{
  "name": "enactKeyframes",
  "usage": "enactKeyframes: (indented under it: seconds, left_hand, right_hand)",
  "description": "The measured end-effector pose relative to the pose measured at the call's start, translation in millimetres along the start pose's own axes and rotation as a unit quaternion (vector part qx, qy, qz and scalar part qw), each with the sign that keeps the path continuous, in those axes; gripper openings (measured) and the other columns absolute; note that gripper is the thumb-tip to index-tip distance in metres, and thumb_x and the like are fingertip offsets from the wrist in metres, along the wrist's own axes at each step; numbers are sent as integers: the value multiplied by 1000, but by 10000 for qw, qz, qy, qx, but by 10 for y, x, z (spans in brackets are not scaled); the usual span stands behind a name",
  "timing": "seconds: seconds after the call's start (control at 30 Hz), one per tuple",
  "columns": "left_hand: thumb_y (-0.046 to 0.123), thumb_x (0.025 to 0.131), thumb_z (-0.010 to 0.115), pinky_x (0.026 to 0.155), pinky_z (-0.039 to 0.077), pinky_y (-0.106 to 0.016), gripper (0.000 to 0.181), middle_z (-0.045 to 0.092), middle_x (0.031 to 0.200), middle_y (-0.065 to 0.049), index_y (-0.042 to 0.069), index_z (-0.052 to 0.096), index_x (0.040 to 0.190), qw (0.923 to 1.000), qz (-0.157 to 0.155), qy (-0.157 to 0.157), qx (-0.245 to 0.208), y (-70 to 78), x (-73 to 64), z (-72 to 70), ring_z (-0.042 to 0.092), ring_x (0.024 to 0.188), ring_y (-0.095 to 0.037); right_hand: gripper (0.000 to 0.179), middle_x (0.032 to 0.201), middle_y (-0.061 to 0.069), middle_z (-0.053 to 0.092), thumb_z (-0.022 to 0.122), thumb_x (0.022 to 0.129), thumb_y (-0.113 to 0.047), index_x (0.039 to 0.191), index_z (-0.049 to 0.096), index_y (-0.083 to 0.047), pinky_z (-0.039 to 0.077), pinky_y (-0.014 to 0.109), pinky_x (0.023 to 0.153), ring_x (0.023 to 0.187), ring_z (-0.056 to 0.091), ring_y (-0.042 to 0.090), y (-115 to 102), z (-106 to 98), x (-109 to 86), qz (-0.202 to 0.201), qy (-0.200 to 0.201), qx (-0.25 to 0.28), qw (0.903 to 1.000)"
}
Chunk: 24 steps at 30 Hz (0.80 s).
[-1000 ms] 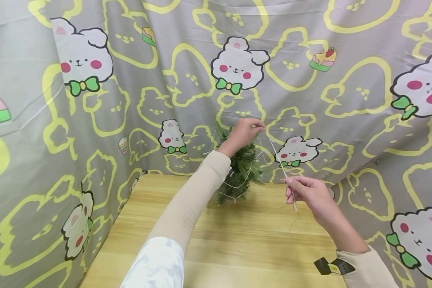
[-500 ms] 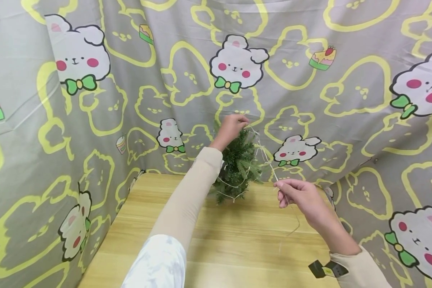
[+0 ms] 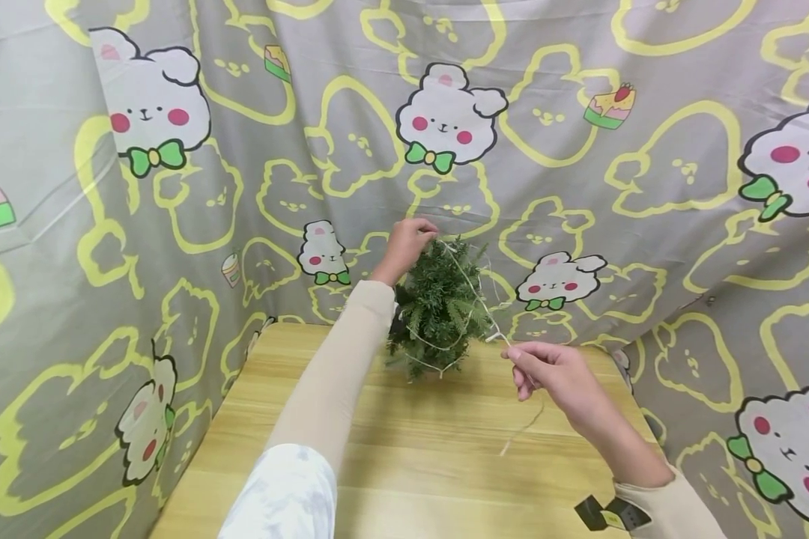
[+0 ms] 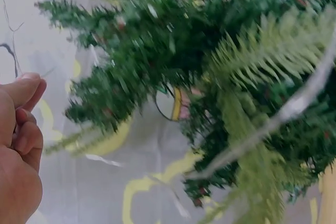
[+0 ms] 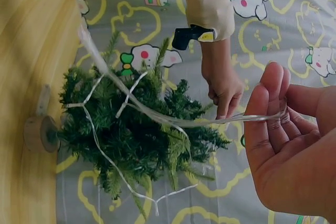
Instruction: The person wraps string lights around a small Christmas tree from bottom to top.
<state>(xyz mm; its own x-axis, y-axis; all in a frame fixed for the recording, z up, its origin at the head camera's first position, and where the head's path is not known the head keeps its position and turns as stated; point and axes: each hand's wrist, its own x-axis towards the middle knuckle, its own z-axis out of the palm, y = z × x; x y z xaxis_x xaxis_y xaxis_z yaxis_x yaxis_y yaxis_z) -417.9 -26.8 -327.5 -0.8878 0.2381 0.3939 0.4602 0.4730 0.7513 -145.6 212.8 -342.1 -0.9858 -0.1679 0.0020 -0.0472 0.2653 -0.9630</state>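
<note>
A small artificial Christmas tree (image 3: pixel 438 307) with green needles stands on the wooden table. Thin white string lights (image 5: pixel 94 135) wind around its branches. At the treetop, my left hand (image 3: pixel 407 251) pinches the light wire between thumb and forefinger. To the right of the tree and lower, my right hand (image 3: pixel 559 378) pinches another stretch of the wire, its remaining fingers curled. Between both hands the strand slants down across the tree's upper right side. A loose tail end (image 3: pixel 522 430) dangles below my right hand. The left wrist view shows my left thumb and fingertip (image 4: pixel 34 80) together beside the branches.
The tree has a round wooden base (image 5: pixel 42 134) on the table (image 3: pixel 256 404). A grey curtain (image 3: pixel 546 172) printed with rabbits and yellow outlines hangs close behind the tree and along both sides. A black wrist device (image 3: pixel 610 515) sits at my right sleeve.
My left hand has moved left across the treetop with the wire. My right hand has shifted slightly left and down, and the strand now crosses the tree's front; the loose tail swings left.
</note>
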Motion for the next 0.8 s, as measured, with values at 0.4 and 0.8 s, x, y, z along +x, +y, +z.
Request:
enactKeyframes:
  seconds: [0.4,0.8]
  left_hand:
    - [13,99,65,63,46,-25,18,74,110,-10,3,75,112,9969,-313,219,-686,-306,-168,-107,61,79,-28]
    - [16,100,65,65,47,-29,19,73,113,-11,7,75,113,9941,-640,109,-866,-571,-427,-107,57,75,-14]
  right_hand:
    - [41,74,5,63,65,100,-32,119,68,4,59,37,72,62,65,19,-65,159,-71,50,-314,-63,9995]
    - [32,74,7,64,65,100,-29,111,69,0,59,39,69,60,64,16,-46,298,-105,144,-562,17,9983]
